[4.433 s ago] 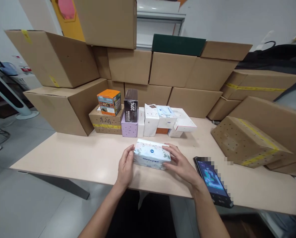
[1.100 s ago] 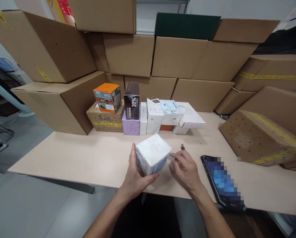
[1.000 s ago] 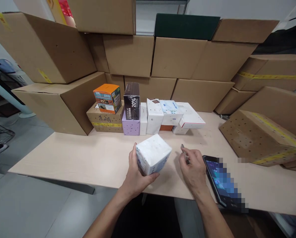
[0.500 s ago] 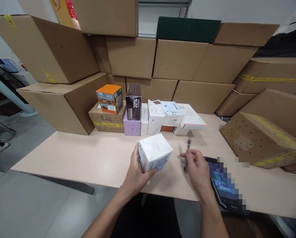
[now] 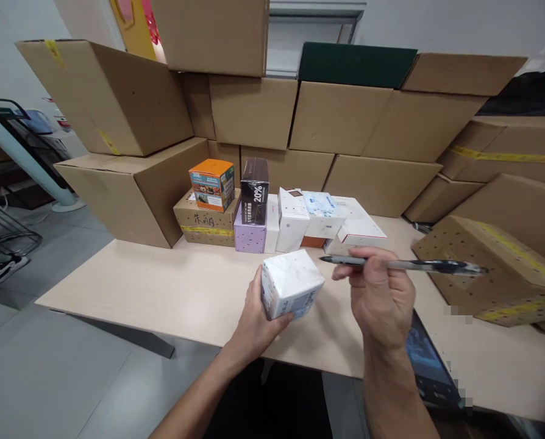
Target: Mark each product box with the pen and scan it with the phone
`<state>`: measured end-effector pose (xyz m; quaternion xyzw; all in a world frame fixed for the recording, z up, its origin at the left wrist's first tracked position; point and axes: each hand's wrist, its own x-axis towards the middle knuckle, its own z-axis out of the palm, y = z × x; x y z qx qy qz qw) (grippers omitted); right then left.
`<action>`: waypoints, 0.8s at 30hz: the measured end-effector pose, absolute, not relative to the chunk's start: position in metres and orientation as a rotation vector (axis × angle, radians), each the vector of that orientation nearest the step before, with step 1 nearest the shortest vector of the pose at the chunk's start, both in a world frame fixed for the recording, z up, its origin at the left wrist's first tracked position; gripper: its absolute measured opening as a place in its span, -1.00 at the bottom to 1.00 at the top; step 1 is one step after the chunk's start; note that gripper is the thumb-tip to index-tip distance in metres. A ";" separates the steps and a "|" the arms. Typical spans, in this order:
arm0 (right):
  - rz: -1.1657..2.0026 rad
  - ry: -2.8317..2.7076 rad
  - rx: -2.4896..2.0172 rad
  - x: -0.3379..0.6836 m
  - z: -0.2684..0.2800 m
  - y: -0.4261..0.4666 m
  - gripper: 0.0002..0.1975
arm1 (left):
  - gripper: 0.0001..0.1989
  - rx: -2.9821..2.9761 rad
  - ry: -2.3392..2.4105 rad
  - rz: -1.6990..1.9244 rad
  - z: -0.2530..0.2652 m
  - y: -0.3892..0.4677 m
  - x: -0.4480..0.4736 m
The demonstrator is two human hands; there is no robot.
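My left hand [image 5: 261, 320] grips a small white box [image 5: 293, 274] with pale blue print, tilted above the table's front part. Its fingers wrap the left side and the thumb presses the lower front face. To the right, my right hand [image 5: 382, 292] is closed around a black-and-grey pen [image 5: 437, 266], held nearly level with its dark tip pointing left toward the box. The tip and the box are apart. Behind my right wrist lies a tablet-like device [image 5: 430, 360], partly covered by the arm and by a pixelated patch.
Along the table [image 5: 163, 286] stand an orange box [image 5: 213, 186] on a cardboard box [image 5: 206, 222], a dark box [image 5: 255, 192] on a purple box [image 5: 249, 236], and several white boxes [image 5: 293, 219]. Large cartons [image 5: 254, 113] are stacked behind. A spotted carton [image 5: 492, 268] stands at right.
My right hand has risen and turned, bringing the pen from near upright to almost level. My left hand still holds the white box. The whole view has shifted slightly.
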<state>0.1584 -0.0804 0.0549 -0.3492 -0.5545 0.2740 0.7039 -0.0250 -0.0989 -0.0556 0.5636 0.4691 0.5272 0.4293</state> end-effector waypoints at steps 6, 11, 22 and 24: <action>0.750 -1.554 -0.823 0.141 0.059 -0.066 -0.84 | 0.06 1.429 1.168 1.299 -0.053 -0.099 -0.024; 0.851 -1.465 -0.765 0.130 0.042 -0.056 -0.86 | 0.02 1.414 1.161 1.313 -0.050 -0.099 -0.024; 0.600 -1.690 -0.815 0.126 0.044 -0.059 -0.83 | -0.02 1.372 1.136 1.322 -0.048 -0.099 -0.022; 0.573 -1.708 -0.818 0.126 0.043 -0.058 -0.84 | -0.02 1.379 1.144 1.311 -0.047 -0.099 -0.022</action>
